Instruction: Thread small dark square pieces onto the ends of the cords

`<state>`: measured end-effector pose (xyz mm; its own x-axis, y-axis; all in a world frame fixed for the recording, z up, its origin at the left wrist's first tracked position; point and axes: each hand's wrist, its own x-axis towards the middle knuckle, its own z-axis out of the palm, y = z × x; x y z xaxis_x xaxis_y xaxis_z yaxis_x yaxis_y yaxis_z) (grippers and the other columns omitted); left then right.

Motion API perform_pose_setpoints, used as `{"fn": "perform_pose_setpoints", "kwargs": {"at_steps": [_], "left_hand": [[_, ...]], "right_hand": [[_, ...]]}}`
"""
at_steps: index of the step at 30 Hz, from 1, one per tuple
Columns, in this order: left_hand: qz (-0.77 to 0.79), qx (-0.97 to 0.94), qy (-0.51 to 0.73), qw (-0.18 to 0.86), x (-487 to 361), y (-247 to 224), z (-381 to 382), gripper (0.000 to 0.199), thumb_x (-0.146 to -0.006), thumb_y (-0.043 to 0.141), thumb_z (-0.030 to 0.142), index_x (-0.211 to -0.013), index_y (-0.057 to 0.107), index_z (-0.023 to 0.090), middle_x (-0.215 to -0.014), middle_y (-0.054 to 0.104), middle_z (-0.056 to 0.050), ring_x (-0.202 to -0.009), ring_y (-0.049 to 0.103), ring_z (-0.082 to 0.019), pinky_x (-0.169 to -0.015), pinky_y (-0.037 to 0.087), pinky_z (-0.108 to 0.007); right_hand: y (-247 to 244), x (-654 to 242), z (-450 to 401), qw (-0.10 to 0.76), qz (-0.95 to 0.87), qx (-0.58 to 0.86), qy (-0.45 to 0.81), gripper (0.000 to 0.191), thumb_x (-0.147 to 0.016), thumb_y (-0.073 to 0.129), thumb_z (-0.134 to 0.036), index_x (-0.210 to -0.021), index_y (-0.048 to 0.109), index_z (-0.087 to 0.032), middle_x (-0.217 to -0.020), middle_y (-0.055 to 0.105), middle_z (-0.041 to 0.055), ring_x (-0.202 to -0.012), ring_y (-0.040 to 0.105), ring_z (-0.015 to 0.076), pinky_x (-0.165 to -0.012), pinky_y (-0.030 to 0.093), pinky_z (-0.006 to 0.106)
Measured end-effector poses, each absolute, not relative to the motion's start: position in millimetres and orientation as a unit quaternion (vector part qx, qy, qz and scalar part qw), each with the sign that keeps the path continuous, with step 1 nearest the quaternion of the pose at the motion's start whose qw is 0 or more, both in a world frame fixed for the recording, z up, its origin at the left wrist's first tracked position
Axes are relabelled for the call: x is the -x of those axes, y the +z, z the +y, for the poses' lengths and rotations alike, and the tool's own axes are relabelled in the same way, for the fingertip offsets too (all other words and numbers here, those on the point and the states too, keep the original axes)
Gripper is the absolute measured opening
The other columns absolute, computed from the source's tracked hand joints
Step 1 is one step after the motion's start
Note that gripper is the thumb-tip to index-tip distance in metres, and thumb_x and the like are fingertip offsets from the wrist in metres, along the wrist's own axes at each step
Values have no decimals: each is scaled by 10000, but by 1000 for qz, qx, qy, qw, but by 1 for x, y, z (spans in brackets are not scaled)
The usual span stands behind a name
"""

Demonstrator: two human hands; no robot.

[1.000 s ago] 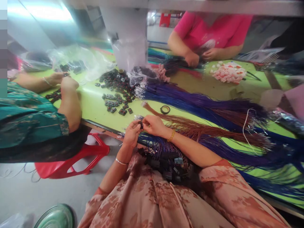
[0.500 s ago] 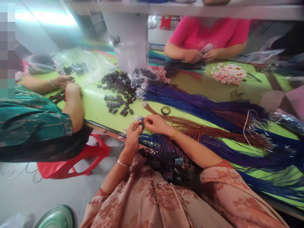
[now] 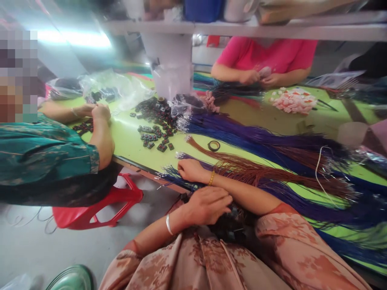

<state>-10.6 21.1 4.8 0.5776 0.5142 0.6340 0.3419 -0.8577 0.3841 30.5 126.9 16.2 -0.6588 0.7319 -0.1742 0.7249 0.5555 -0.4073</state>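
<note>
My left hand (image 3: 208, 204) is over my lap, its fingers spread above the dark connectors (image 3: 231, 233) lying there, some of which it covers. On the near table edge, my right hand (image 3: 192, 170) reaches the silver-tipped ends of the blue wires (image 3: 171, 172). Its fingers are curled together, and what they grip is too small to make out. Brown wires (image 3: 229, 163) run to the right just beyond it. A black tape roll (image 3: 213, 146) lies farther back on the green table (image 3: 127, 143).
Small black connectors (image 3: 155, 110) are heaped at centre left, near clear plastic bags (image 3: 117, 88). A co-worker in teal (image 3: 48, 153) sits left on a red stool (image 3: 99, 213). Another in pink (image 3: 269, 56) works opposite, beside pale pink connectors (image 3: 294, 100). A shelf (image 3: 242, 29) crosses above.
My left hand has left the small black piece it held at the table edge and moved down to my lap, its fingers opening. My right hand has lowered slightly toward the blue wire ends.
</note>
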Motion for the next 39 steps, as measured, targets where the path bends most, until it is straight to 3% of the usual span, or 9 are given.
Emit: {"fn": "perform_pose_setpoints", "kwargs": {"at_steps": [3, 6, 8, 12, 16, 20, 24, 29, 39], "left_hand": [[396, -799, 450, 56, 63, 11, 57, 289, -899, 433, 199, -1093, 646, 187, -970, 692, -97, -951, 632, -196, -860, 516, -347], [602, -716, 354, 12, 121, 9, 106, 347, -896, 395, 172, -1130, 650, 156, -1076, 648, -139, -1020, 579, -238, -912, 468, -390], [653, -711, 258, 17, 152, 2, 132, 392, -868, 380, 126, -1146, 654, 156, -1076, 638, -140, -1001, 570, -251, -889, 462, -391], [649, -732, 204, 32, 179, -12, 151, 292, -850, 447, 182, -967, 713, 155, -1043, 622, -126, -985, 558, -253, -885, 448, -371], [665, -715, 214, 37, 177, -10, 139, 231, -848, 468, 207, -913, 686, 170, -996, 596, -100, -913, 562, -221, -822, 448, -335], [676, -719, 159, 28, 172, -3, 126, 213, -861, 448, 194, -937, 645, 164, -946, 567, -105, -837, 543, -222, -762, 434, -336], [635, -760, 136, 36, 177, -1, 120, 358, -831, 415, 102, -1112, 619, 190, -1006, 555, -106, -900, 533, -221, -822, 433, -332], [564, -818, 89, 71, 193, -1, 122, 397, -705, 458, 24, -1001, 673, 178, -1042, 539, -111, -982, 519, -237, -909, 424, -347], [614, -771, 141, 94, 192, 4, 140, 158, -832, 473, 175, -901, 616, 168, -1033, 540, -104, -814, 539, -196, -778, 432, -325]], "right_hand": [[14, -30, 125, -28, -885, 408, 223, 194, -871, 494, -198, -924, 670, -136, -935, 711, 111, -836, 636, 211, -720, 443, 289], [16, -32, 123, -2, -893, 403, 198, 232, -908, 432, -207, -1010, 623, -123, -992, 694, 139, -883, 640, 226, -750, 440, 297], [16, -34, 121, 5, -893, 405, 193, 233, -917, 405, -207, -1029, 594, -127, -983, 690, 140, -874, 641, 225, -740, 427, 294], [13, -37, 121, 54, -881, 417, 215, 200, -904, 418, -214, -997, 579, -143, -909, 691, 103, -784, 616, 193, -701, 386, 274], [8, -38, 126, 170, -843, 413, 300, 101, -834, 476, -181, -844, 575, -162, -728, 633, 21, -637, 531, 129, -611, 340, 235], [5, -35, 131, 295, -768, 388, 416, 53, -787, 504, -185, -786, 553, -164, -658, 563, -27, -584, 474, 98, -572, 344, 210], [6, -32, 136, 369, -704, 368, 482, 105, -785, 537, -259, -787, 566, -159, -694, 575, -23, -606, 464, 94, -585, 367, 213], [9, -32, 138, 391, -680, 361, 505, 145, -775, 561, -290, -754, 576, -147, -695, 573, -16, -608, 462, 93, -587, 361, 222], [8, -36, 138, 386, -684, 371, 496, 147, -773, 559, -286, -741, 582, -145, -669, 555, -23, -593, 437, 86, -576, 347, 214]]}}
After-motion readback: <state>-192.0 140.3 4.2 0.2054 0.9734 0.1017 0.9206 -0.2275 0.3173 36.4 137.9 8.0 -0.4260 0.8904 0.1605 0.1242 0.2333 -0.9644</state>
